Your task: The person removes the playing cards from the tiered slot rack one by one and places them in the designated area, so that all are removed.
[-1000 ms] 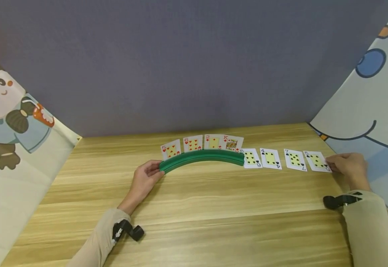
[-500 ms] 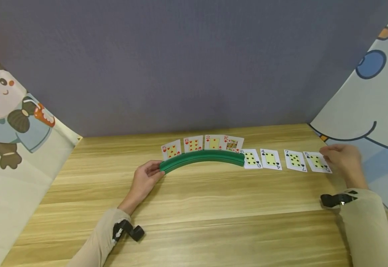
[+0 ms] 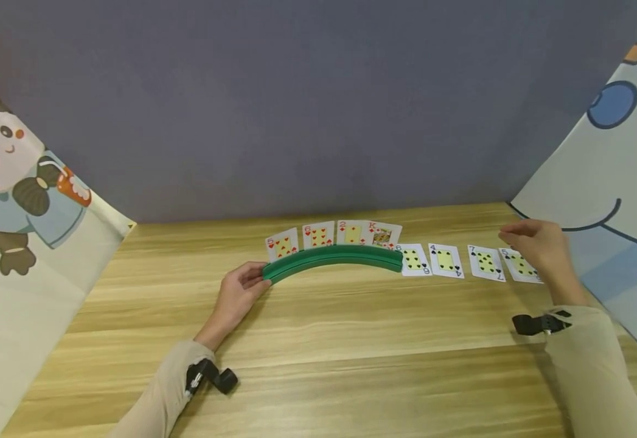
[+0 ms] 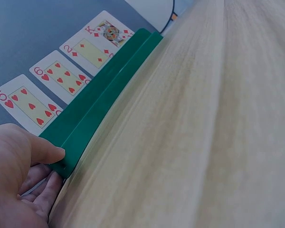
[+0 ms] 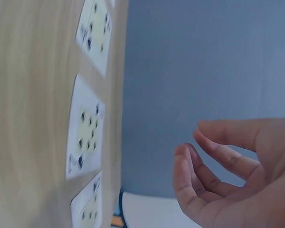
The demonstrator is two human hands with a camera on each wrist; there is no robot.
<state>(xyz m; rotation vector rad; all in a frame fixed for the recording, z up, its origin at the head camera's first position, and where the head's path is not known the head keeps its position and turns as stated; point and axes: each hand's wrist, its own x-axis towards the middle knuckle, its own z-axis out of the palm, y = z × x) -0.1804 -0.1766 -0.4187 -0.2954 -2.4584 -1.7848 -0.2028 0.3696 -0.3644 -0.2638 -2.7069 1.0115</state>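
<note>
My left hand pinches the left end of a curved green card holder, thumb on its front. Standing in its slot are the five of hearts, six of hearts, two of diamonds and king of diamonds. To its right, a row of spades lies face up: six, four, seven and five. Above the five of spades, partly covering it in the head view, hovers my right hand. Its fingers are loosely bent and hold nothing.
Under everything is a wood-grain table. A grey wall panel rises along its back edge. Cartoon-printed panels stand at the left and right. Each sleeve wears a black wrist camera.
My right hand has let go of the right edge of the five of spades, risen and moved left over it. The left hand stays on the card holder.
</note>
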